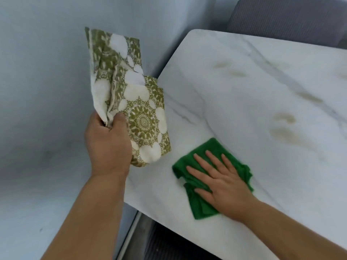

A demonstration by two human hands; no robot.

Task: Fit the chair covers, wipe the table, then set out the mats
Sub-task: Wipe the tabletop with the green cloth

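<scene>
Mats point(144, 119) hang bunched in your left hand point(108, 143): cream fabric printed with olive-green medallions, several layers gathered together. Your fingers and thumb are curled round their near edge, pinching the folds, and the bundle stands up and away from the hand. You hold it in the air beside the left edge of the table point(234, 81), mostly in front of the pale grey wall point(37, 72). Its lower right part overlaps the tabletop in the view; whether it touches the surface there, you cannot tell.

Your right hand point(221, 181) lies flat on the green cloth point(199, 205), fingers straight and spread, palm pressing down. The cloth is folded and crumpled under it, resting on the white, grey-veined marble top near the front left of the table, just to the right of the mats. Its right edge is blurred.

Brownish smears point(283, 119) mark the tabletop farther out and to the right, scattered in a loose line and apart from the cloth.

Beyond the far edge of the table stands a chair back point(285, 17) in grey ribbed fabric. A darker ribbed surface point(169, 244) shows below the near edge, between your forearms, too dim to make out further.
</scene>
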